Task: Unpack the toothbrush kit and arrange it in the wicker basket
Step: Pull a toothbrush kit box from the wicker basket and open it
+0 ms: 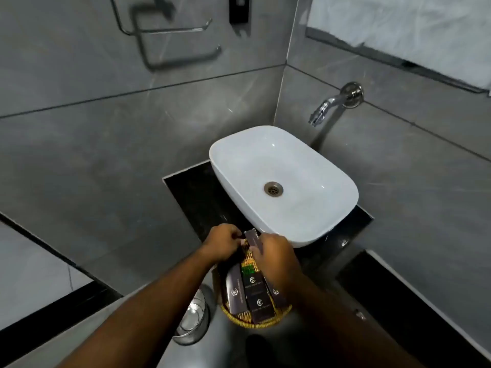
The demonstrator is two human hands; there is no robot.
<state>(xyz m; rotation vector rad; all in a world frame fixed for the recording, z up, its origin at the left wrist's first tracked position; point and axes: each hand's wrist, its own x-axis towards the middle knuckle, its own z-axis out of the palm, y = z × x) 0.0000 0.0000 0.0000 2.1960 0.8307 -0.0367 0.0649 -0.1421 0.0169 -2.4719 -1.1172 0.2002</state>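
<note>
A round wicker basket (pixel 240 318) sits on the black counter just in front of the sink. Inside it lie several dark brown boxes (pixel 259 293) with white logos. Above the basket's far side, my right hand (pixel 276 257) grips a slim dark brown toothbrush kit box (pixel 252 237), held upright and tilted. My left hand (pixel 224 243) pinches the top end of that same box, fingers closed at its flap. What is inside the box is hidden.
A white basin (pixel 231 155) with a drain stands on the black counter (pixel 194 197) behind the basket. A chrome wall tap (pixel 332 103) juts out at the right. A shiny metal bin (pixel 192 318) stands at the lower left. Grey tiled walls surround the corner.
</note>
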